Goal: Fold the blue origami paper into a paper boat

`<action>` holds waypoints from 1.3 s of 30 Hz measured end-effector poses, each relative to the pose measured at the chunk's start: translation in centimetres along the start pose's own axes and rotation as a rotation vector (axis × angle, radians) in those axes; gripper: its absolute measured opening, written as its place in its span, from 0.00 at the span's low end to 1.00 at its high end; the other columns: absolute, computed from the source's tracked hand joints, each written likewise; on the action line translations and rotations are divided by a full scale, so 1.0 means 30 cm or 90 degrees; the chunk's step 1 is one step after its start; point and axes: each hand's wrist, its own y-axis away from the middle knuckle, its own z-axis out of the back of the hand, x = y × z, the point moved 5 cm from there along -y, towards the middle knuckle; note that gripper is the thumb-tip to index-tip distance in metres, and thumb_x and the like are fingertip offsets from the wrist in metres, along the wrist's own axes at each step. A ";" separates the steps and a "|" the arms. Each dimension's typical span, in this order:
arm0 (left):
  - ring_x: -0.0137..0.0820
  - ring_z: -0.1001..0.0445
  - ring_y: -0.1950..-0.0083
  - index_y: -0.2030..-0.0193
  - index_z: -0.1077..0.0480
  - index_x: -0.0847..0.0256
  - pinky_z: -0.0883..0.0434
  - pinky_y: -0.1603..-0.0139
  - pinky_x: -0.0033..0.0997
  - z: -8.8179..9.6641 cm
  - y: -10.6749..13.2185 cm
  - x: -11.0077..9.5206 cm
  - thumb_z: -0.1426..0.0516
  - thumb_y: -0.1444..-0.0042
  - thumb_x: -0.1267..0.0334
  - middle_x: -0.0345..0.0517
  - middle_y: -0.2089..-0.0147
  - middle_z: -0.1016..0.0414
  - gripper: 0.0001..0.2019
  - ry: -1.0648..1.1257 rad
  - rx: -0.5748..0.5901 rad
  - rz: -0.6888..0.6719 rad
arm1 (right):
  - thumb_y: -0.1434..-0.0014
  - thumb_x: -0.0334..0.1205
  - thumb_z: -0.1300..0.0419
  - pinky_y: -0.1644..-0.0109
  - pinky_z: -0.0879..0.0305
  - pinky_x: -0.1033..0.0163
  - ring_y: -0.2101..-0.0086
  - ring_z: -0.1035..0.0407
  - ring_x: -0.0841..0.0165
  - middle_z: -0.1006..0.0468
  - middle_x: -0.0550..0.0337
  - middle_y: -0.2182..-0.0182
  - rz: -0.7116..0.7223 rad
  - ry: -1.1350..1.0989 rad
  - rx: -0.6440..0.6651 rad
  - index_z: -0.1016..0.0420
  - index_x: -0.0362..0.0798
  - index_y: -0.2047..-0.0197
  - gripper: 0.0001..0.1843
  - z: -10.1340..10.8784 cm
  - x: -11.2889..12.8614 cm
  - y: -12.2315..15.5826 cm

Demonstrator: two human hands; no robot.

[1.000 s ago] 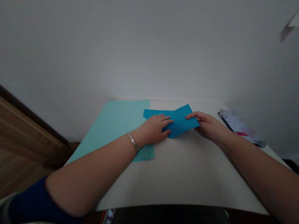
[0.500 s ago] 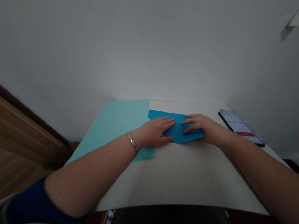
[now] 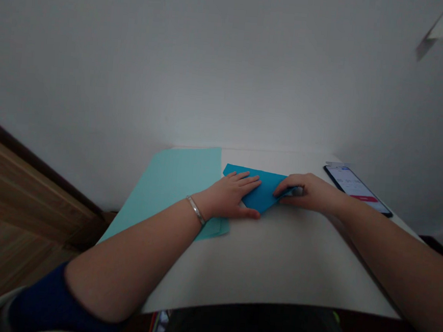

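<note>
Head view | blue paper (image 3: 269, 186) on table (image 3: 275, 262), right of pale sheets (image 3: 180, 178) | left hand (image 3: 232, 193) flat on it, fingers spread | right hand (image 3: 308, 191) pinching its curled right end | slipping could crease it crooked

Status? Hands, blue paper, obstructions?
Left hand spread on blue paper. Right hand pinching its curled right end. Nothing visibly blocking: teal sheets left, phone right.
</note>
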 end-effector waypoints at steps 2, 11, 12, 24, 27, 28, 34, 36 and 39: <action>0.46 0.55 0.29 0.30 0.53 0.66 0.52 0.31 0.46 0.000 -0.001 0.000 0.46 0.47 0.36 0.52 0.29 0.52 0.46 0.007 0.000 0.007 | 0.47 0.46 0.39 0.60 0.35 0.61 0.63 0.28 0.64 0.20 0.59 0.62 -0.034 -0.008 -0.008 0.22 0.52 0.60 0.12 0.006 -0.007 0.001; 0.45 0.52 0.29 0.31 0.50 0.67 0.53 0.31 0.44 -0.002 0.000 0.003 0.48 0.45 0.37 0.54 0.29 0.50 0.44 0.016 -0.016 -0.003 | 0.42 0.54 0.47 0.68 0.43 0.63 0.71 0.36 0.67 0.29 0.62 0.74 -0.112 0.030 -0.096 0.32 0.49 0.72 0.17 -0.001 -0.068 -0.005; 0.45 0.52 0.29 0.31 0.50 0.68 0.53 0.31 0.44 -0.003 0.000 0.003 0.48 0.46 0.37 0.55 0.29 0.50 0.44 0.015 -0.017 -0.002 | 0.42 0.54 0.47 0.68 0.43 0.63 0.71 0.36 0.67 0.29 0.61 0.74 -0.116 0.034 -0.097 0.32 0.49 0.72 0.17 -0.005 -0.071 -0.007; 0.44 0.54 0.28 0.30 0.56 0.73 0.55 0.30 0.42 -0.007 -0.001 -0.010 0.51 0.43 0.38 0.61 0.28 0.56 0.45 -0.004 0.025 0.041 | 0.42 0.51 0.47 0.68 0.45 0.62 0.71 0.35 0.66 0.26 0.58 0.72 -0.176 0.129 -0.098 0.32 0.49 0.72 0.15 -0.018 -0.064 -0.021; 0.44 0.55 0.28 0.30 0.56 0.73 0.56 0.30 0.41 -0.009 -0.001 -0.012 0.51 0.43 0.37 0.61 0.28 0.56 0.46 -0.014 0.021 0.039 | 0.41 0.51 0.48 0.68 0.45 0.62 0.70 0.34 0.65 0.25 0.57 0.71 -0.190 0.154 -0.091 0.32 0.50 0.71 0.15 -0.023 -0.059 -0.025; 0.44 0.55 0.28 0.30 0.56 0.73 0.56 0.30 0.41 -0.010 0.000 -0.012 0.51 0.44 0.37 0.61 0.28 0.56 0.46 -0.016 0.020 0.039 | 0.41 0.51 0.49 0.67 0.44 0.62 0.70 0.34 0.65 0.25 0.57 0.70 -0.195 0.164 -0.090 0.32 0.50 0.70 0.15 -0.025 -0.057 -0.026; 0.43 0.55 0.28 0.30 0.56 0.73 0.56 0.30 0.41 -0.007 0.002 -0.014 0.50 0.44 0.37 0.60 0.28 0.56 0.46 -0.010 0.021 0.045 | 0.40 0.50 0.50 0.65 0.43 0.61 0.68 0.33 0.63 0.23 0.53 0.68 -0.201 0.221 -0.077 0.30 0.48 0.68 0.16 -0.030 -0.045 -0.038; 0.44 0.55 0.28 0.30 0.56 0.73 0.56 0.30 0.42 -0.006 0.002 -0.015 0.51 0.43 0.38 0.61 0.28 0.55 0.46 -0.004 0.021 0.045 | 0.40 0.49 0.50 0.65 0.42 0.60 0.68 0.33 0.63 0.23 0.52 0.67 -0.192 0.234 -0.075 0.29 0.48 0.68 0.16 -0.030 -0.039 -0.042; 0.44 0.56 0.28 0.30 0.55 0.72 0.55 0.31 0.44 -0.004 0.003 -0.015 0.51 0.43 0.37 0.60 0.28 0.55 0.45 0.001 0.016 0.039 | 0.39 0.48 0.50 0.63 0.41 0.60 0.67 0.32 0.63 0.22 0.51 0.66 -0.185 0.251 -0.074 0.27 0.47 0.66 0.16 -0.032 -0.031 -0.046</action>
